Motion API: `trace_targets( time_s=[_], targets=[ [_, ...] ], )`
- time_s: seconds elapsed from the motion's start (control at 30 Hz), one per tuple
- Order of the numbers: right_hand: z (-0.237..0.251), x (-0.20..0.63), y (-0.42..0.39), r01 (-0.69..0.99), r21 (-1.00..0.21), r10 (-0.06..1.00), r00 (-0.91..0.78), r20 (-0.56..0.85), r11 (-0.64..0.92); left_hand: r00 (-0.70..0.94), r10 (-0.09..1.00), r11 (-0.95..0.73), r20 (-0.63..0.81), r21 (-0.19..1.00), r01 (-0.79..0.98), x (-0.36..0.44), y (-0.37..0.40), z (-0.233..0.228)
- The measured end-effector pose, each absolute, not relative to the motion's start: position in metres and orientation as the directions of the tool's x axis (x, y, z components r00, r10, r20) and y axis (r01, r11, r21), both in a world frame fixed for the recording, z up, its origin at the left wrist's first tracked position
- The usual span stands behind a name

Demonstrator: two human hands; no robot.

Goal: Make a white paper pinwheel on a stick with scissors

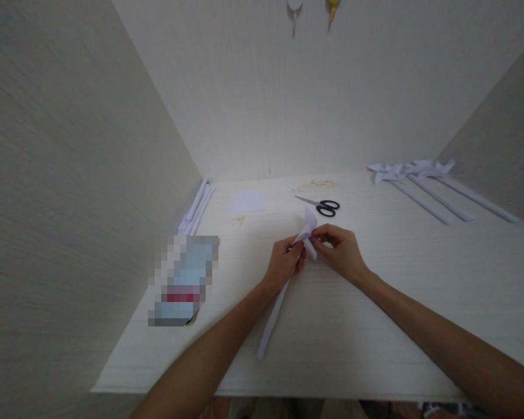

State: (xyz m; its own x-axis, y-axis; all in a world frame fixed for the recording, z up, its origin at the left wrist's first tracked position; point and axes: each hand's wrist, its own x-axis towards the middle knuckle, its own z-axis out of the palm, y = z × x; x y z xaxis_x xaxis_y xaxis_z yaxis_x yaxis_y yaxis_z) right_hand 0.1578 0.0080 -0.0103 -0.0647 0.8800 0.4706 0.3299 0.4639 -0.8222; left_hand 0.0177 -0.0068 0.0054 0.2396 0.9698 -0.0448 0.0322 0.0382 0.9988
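A white paper pinwheel on a rolled paper stick is between my two hands, over the middle of the table. My left hand wraps round the stick just below the folded blades. With thumb and fingertips, my right hand pinches at the right side of the pinwheel's centre; whatever small piece it may grip there is hidden. The stick slants down toward the table's front edge. Beyond the hands lie black-handled scissors, blades pointing left.
Finished-looking paper pinwheels on sticks lie at the back right. Rolled paper sticks rest along the left wall. A paper sheet and several toothpick-like slivers lie at back left. A blurred-out flat device lies front left.
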Motion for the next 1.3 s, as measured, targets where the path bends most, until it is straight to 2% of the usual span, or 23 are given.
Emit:
trace_targets(
  time_s=[0.2,0.33,0.5,0.73,0.87,1.1,1.3],
  targets=[
    [-0.0106,0.1577,0.0079,0.345,-0.815,0.875,-0.045,0.481,0.466,0.203,0.978,0.053,-0.051,0.999,-0.008,0.0161,-0.0037,0.0042],
    [-0.0095,0.1580,0.0060,0.432,-0.779,0.871,-0.032,0.490,0.455,0.176,0.984,0.041,-0.036,0.999,-0.024,0.0154,-0.0021,0.0022],
    [-0.0071,0.1576,0.0047,0.608,-0.642,0.856,-0.130,0.501,0.468,0.176,0.984,0.039,-0.034,0.999,-0.024,0.0153,-0.0020,0.0007],
    [-0.0064,0.1557,0.0040,0.714,-0.489,0.836,-0.254,0.486,0.501,0.181,0.983,0.008,-0.014,0.999,0.035,0.0184,-0.0074,0.0043],
    [-0.0064,0.1566,0.0036,0.727,-0.482,0.845,-0.257,0.469,0.488,0.182,0.983,0.011,-0.027,0.996,0.090,0.0194,-0.0095,0.0051],
    [-0.0074,0.1581,0.0004,0.694,-0.417,0.758,-0.292,0.583,0.588,0.209,0.976,0.042,-0.061,0.995,0.096,0.0165,-0.0087,0.0074],
    [-0.0081,0.1572,0.0012,0.707,-0.431,0.783,-0.286,0.552,0.562,0.229,0.973,0.010,-0.031,0.996,0.092,0.0161,-0.0101,0.0101]
  ],
)
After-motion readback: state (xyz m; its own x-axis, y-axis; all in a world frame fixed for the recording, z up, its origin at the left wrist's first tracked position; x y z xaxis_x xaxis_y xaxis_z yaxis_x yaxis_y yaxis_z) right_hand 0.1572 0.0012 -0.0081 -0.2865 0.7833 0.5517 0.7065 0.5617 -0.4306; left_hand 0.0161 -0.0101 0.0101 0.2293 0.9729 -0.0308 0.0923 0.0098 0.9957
